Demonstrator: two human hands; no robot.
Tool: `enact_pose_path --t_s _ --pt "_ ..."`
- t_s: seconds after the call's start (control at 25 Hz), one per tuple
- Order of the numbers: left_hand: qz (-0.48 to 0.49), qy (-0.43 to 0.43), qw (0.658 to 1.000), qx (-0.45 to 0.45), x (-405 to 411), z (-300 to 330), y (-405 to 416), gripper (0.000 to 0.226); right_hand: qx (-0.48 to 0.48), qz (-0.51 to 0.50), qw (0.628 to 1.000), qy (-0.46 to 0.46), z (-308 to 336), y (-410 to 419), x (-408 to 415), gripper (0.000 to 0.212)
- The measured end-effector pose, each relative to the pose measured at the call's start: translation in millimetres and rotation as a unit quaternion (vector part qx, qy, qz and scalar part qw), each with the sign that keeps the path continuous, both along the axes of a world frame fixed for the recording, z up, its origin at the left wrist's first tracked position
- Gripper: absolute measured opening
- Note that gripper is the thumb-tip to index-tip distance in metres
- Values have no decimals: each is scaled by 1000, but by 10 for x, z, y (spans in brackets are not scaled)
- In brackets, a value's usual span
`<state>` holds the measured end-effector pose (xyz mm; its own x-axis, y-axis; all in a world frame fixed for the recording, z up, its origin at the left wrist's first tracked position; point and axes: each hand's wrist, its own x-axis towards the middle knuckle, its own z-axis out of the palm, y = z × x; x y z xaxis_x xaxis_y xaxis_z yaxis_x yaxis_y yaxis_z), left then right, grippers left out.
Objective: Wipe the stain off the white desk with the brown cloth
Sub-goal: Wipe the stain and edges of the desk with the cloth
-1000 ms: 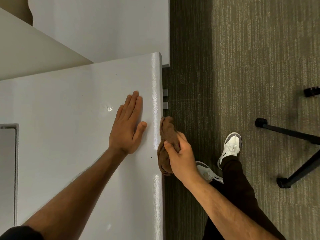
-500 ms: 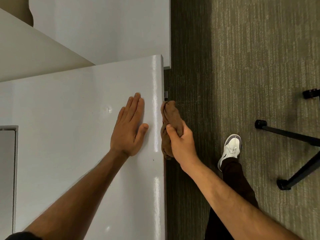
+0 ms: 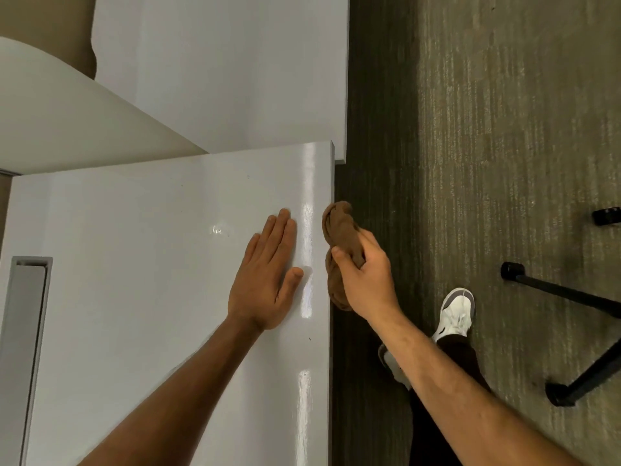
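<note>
The glossy white desk point(image 3: 151, 230) fills the left half of the head view. My left hand point(image 3: 265, 277) lies flat on it, fingers together, close to the right edge. My right hand point(image 3: 366, 280) grips the bunched brown cloth point(image 3: 339, 230) and holds it against the desk's right side edge, just right of my left hand. A small smeared shiny spot point(image 3: 218, 229) sits on the desk top left of my left fingers. A tiny dark speck point(image 3: 309, 339) shows near the edge below my left hand.
A grey cable slot point(image 3: 28, 331) is cut into the desk at the left. Another white panel point(image 3: 235, 68) stands behind. Carpet point(image 3: 504, 129) lies to the right, with black chair legs point(image 3: 571, 331) and my white shoes point(image 3: 455, 311) on it.
My right hand slid the cloth forward along the desk's side edge, then stayed near there. My left hand kept its place flat on the desk. My view tilted so more of the back panel shows.
</note>
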<state>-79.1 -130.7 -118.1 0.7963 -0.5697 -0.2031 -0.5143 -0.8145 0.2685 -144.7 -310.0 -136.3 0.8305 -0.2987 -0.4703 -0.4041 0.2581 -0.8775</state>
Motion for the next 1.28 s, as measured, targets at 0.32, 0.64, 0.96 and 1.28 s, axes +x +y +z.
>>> enact_pose_path --t_s 0.32,0.64,0.96,1.28 --pt "-3 3 1000 -2 5 12 11 73 -86 -10 996 -17 -74 -399 933 33" --pt "150 2 988 -40 -14 155 2 82 -182 98 978 18 364 -964 1708 36" --pt "390 5 920 -46 36 132 -53 83 -151 494 854 -58 733 -638 3102 37" --pt "409 49 911 -23 100 195 -101 83 -104 607 785 -65 395 160 3468 35"
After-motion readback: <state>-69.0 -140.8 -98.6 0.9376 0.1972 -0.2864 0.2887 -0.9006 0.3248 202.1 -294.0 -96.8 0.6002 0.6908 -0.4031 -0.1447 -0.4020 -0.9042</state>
